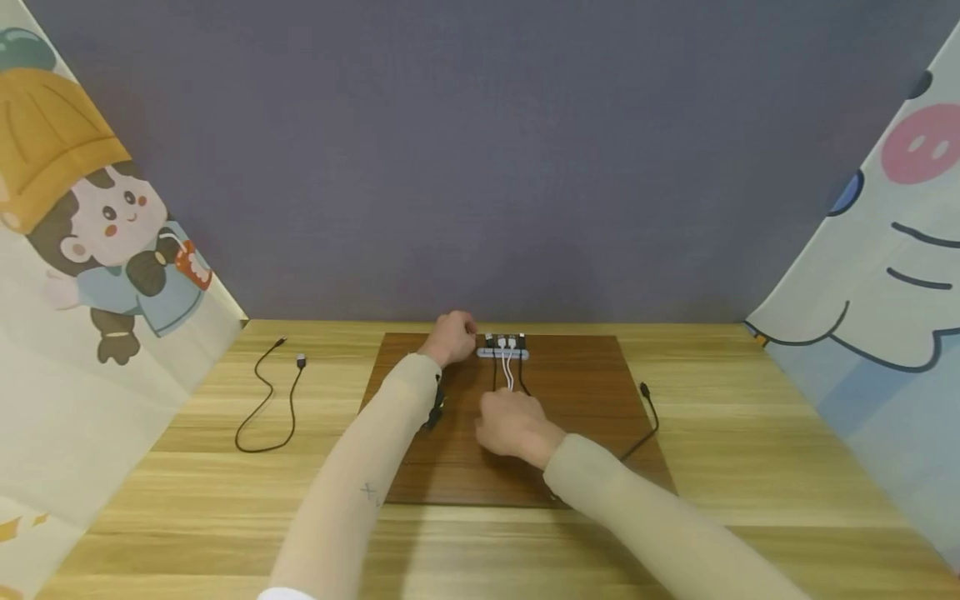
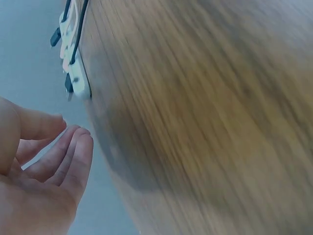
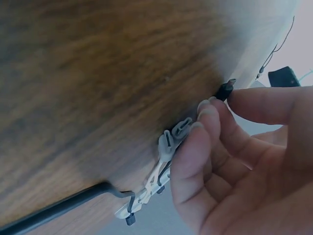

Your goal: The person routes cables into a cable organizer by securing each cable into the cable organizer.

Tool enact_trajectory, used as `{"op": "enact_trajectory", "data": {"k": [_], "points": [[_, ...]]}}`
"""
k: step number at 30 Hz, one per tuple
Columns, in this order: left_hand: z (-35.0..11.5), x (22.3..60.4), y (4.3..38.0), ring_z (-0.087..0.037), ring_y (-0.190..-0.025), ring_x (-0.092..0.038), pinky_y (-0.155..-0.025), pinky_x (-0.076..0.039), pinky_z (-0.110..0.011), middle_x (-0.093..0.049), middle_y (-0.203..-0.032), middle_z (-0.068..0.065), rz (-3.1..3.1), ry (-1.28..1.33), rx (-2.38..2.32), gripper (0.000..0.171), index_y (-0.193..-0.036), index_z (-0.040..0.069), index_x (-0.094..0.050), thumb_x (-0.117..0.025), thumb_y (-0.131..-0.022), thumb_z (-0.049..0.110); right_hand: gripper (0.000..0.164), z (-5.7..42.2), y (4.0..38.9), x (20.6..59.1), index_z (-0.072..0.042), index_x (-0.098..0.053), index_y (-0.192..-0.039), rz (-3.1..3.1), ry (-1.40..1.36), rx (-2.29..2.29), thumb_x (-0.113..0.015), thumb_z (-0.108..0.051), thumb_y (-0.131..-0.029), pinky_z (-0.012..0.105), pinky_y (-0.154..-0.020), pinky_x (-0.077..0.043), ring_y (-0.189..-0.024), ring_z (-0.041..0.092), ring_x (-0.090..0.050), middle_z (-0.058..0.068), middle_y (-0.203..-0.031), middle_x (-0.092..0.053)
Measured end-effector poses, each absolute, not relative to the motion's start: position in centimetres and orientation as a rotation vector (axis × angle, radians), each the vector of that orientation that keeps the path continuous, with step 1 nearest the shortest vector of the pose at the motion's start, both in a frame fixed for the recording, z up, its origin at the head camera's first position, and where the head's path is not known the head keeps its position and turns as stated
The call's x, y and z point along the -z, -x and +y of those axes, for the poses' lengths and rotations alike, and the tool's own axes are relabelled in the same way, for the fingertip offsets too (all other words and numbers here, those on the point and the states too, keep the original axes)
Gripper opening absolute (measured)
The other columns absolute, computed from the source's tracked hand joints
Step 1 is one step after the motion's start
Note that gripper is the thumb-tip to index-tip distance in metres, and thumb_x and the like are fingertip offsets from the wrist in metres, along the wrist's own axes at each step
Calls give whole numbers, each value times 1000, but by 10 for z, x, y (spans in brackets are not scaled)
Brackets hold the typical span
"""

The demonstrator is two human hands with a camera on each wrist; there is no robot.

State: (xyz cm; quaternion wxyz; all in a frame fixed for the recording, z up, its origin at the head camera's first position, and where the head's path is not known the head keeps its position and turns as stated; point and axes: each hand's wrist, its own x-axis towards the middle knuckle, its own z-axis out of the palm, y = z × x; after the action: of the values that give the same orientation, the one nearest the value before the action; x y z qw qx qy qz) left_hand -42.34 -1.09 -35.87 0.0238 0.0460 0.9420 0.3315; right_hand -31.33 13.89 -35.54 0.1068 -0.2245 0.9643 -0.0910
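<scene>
In the head view my right hand (image 1: 517,425) is over the brown board, in front of a pale cable holder strip (image 1: 483,354). Its thumb and fingers pinch a black cable connector (image 3: 225,91) with a metal tip, seen in the right wrist view. Two white cable connectors (image 3: 167,142) lie close beside those fingers. Black and white cables (image 1: 506,367) run through the strip, their plugs (image 1: 512,342) sticking out on its far side. Left of the strip, my left hand (image 1: 452,337) has loosely curled fingers and holds nothing, near the board's far edge.
The brown board (image 1: 585,367) lies on a light wooden table (image 1: 187,500). A looped black cable (image 1: 258,450) lies at the left. Another black cable (image 1: 657,417) extends past the board's right edge. A grey panel (image 1: 487,167) stands behind the table.
</scene>
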Motion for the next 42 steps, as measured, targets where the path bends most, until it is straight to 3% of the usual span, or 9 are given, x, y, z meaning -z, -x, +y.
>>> {"op": "enact_trajectory", "data": {"k": [5,11,23,28,36,42], "points": [[-24,357,417,-33,-116,-60,-92,-52,-45,-63,-131,-17,2918,-158,-1004,32,-129,1,-64,-52,-101,9,12,144,311,355,-7,-67,-90,2839,673,340,-60,-17,-94,38,-52,-48,-61,20,-56,5,-75,-61],[-42,355,409,-34,-121,-57,-95,-51,-46,-60,-135,-18,2909,-159,-990,34,-133,0,-62,-49,-103,10,17,151,311,357,-4,-69,-105,2875,707,382,-59,-9,-93,37,-53,-47,-68,20,-56,8,-91,-67],[-73,352,398,-38,-127,-54,-101,-48,-49,-61,-133,-20,2939,-171,-974,35,-131,-3,-62,-48,-101,6,11,159,307,354,1,-63,-99,2877,673,510,-56,-2,-91,32,-46,-46,-57,19,-55,11,-79,-59],[-90,351,395,-39,-125,-56,-100,-49,-50,-62,-132,-23,2961,-168,-967,36,-131,-5,-62,-47,-99,3,10,162,306,353,2,-61,-98,2899,670,475,-58,-1,-89,33,-48,-47,-62,22,-56,14,-85,-58],[-119,345,387,-39,-117,-58,-95,-50,-50,-60,-131,-27,2990,-107,-910,37,-129,-8,-61,-46,-97,1,24,163,304,351,6,-59,-108,2888,632,478,-61,1,-84,33,-43,-45,-53,20,-54,11,-77,-58],[-132,340,381,-36,-109,-58,-90,-51,-49,-58,-134,-28,2986,-70,-880,40,-134,-8,-58,-43,-99,3,21,164,302,350,4,-62,-106,2858,609,435,-63,-2,-85,33,-45,-45,-54,19,-54,9,-75,-57]]}}
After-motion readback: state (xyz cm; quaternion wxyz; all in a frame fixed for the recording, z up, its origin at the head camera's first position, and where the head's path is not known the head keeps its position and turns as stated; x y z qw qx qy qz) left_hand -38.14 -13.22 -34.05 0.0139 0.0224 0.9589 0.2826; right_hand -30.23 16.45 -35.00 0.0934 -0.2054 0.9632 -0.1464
